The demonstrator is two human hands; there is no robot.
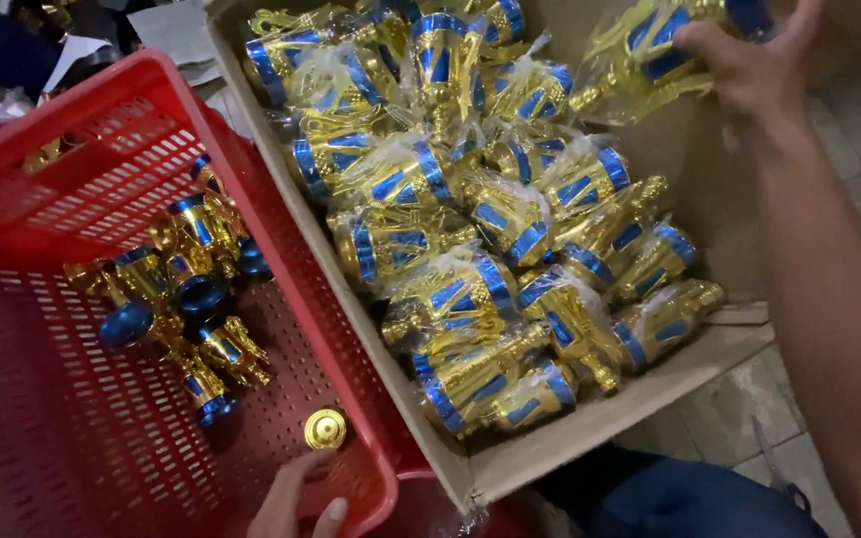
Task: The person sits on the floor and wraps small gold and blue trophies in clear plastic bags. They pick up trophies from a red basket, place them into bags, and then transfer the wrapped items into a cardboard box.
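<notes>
Trophy cups, bagged and loose

Cups in gold and blue fill your cardboard box [590, 428], each wrapped in clear plastic and heaped several deep. Your right hand [749, 60] is up at the far side of the box, fingers closed around one wrapped cup [650, 50], which it holds lifted above the pile and tilted on its side. Your left hand [296, 503] sits low at the near edge of the red plastic crate [72, 149], fingers loosely curled and holding nothing, just beside a small gold cap [325, 428] that lies alone on the crate floor. Further into the crate lies a small cluster of unwrapped cups [186, 299], tumbled against the wall nearest the box. Crate and box stand touching, side by side, on a tiled floor [739, 399].
</notes>
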